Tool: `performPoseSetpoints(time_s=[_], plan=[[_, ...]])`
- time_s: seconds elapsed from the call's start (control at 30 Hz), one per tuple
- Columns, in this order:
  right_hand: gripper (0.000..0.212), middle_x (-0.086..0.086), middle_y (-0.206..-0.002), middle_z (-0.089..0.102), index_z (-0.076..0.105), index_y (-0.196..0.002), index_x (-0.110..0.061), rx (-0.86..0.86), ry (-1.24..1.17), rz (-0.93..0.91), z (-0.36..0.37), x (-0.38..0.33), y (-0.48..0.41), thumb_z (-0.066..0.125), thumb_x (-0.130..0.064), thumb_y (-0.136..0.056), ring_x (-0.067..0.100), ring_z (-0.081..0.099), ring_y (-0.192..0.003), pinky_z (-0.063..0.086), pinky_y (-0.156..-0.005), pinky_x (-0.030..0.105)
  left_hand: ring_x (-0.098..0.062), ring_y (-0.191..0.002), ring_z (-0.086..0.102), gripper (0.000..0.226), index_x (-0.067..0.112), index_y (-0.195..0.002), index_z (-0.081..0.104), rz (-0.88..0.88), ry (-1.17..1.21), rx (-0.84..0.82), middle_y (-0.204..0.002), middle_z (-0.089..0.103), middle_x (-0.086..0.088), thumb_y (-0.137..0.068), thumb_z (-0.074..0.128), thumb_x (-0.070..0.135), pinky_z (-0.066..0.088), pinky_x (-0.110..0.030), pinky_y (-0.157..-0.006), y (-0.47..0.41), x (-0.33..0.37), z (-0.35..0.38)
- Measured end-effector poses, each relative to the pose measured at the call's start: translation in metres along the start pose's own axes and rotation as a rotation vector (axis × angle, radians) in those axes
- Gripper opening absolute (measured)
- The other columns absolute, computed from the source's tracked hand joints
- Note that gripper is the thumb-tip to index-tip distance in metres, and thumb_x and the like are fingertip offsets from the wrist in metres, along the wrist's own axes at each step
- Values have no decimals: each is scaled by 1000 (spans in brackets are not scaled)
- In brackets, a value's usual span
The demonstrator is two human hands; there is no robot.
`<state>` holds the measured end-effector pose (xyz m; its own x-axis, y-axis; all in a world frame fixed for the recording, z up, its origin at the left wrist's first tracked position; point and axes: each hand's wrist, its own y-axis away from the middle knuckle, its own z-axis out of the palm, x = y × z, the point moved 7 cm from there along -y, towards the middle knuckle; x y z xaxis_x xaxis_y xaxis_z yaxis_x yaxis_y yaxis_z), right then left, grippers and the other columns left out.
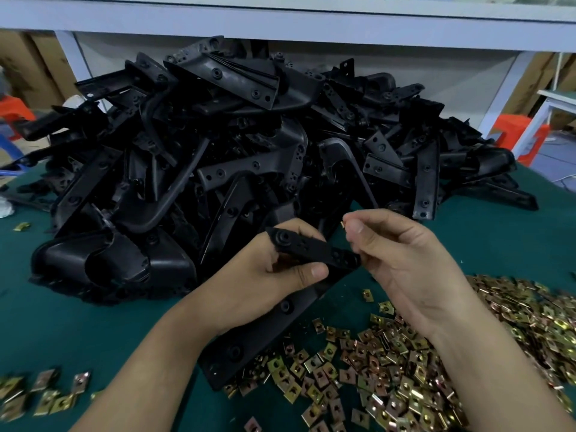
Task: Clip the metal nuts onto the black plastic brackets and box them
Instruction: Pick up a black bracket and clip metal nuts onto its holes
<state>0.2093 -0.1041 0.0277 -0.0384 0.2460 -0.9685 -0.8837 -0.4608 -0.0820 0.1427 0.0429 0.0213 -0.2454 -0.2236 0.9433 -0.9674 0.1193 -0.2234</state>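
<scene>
My left hand (268, 279) grips a long black plastic bracket (314, 249) with several holes, its upper end held level in front of me and its lower part (258, 335) running down toward the table. My right hand (402, 254) pinches a small brass-coloured metal nut (343, 225) between thumb and forefinger, just above the bracket's right end. A wide scatter of loose metal nuts (405, 363) covers the green table at the lower right.
A big heap of black plastic brackets (237, 157) fills the middle of the green table (93, 322). A few more nuts (40, 397) lie at the lower left. A white shelf (280, 23) spans overhead. Orange stools (517, 135) stand behind the table.
</scene>
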Motion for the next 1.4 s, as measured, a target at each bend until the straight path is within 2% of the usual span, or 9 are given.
performPoseSetpoints(time_s=[0.13,0.23,0.4,0.5,0.7,0.87,1.1,1.23,1.4], plan=[[32,-5,-75,69,82,-86,-23,57,102,-16,-4,2,-1,79,-46,-63,7,59,-73,52,-70,18,-29,-95,62,12,2,-107,63,9,1,1,-100,63,-18,-96,65,8,48,-24,-82,0,1,0],[32,-6,-73,65,80,-82,-26,74,216,-6,-6,3,-1,76,-53,-66,11,49,-70,44,-66,21,-17,-95,65,13,2,-108,64,17,3,-2,-102,65,-14,-96,65,8,49,-19,-84,0,2,0],[24,-1,-83,73,82,-90,-20,-36,93,102,-3,6,1,78,-27,-68,7,65,-74,50,-63,15,-13,-96,66,15,4,-109,66,18,11,-34,-99,67,0,-96,66,10,49,-20,-85,-1,1,4],[19,-4,-75,71,82,-87,-16,-31,28,150,-5,6,3,75,-21,-70,1,63,-62,49,-57,12,-13,-97,66,15,5,-109,67,14,14,-31,-99,67,0,-96,66,10,49,-20,-85,-1,-1,4],[26,-7,-69,61,77,-72,-20,8,161,166,-8,8,2,74,-45,-67,0,47,-53,38,-49,12,-19,-98,66,17,4,-110,67,16,8,-26,-103,67,-11,-96,66,13,51,-23,-87,-1,-1,3],[16,-6,-68,62,80,-79,-19,6,154,110,-7,6,0,70,-31,-77,2,42,-54,34,-49,14,-24,-99,66,17,4,-109,67,23,12,-29,-104,66,-12,-95,66,14,51,-24,-87,-2,-3,4],[17,-4,-77,69,83,-85,-19,-21,62,152,-9,5,1,73,-15,-72,0,52,-64,39,-51,12,-12,-96,66,15,3,-109,67,28,20,-30,-101,68,-7,-96,65,10,50,-20,-85,-2,-4,3],[25,-2,-72,64,82,-82,-15,4,79,165,-9,4,0,66,3,-85,2,44,-56,36,-47,13,-12,-96,66,15,4,-108,67,31,13,-30,-100,68,-4,-95,65,11,50,-20,-85,-2,-3,4],[23,-5,-68,66,77,-76,-22,-55,182,137,-4,1,2,70,-1,-84,0,50,-53,38,-48,12,-21,-95,67,15,4,-106,68,30,16,-46,-100,66,-13,-93,67,13,52,-24,-86,-3,-3,6]])
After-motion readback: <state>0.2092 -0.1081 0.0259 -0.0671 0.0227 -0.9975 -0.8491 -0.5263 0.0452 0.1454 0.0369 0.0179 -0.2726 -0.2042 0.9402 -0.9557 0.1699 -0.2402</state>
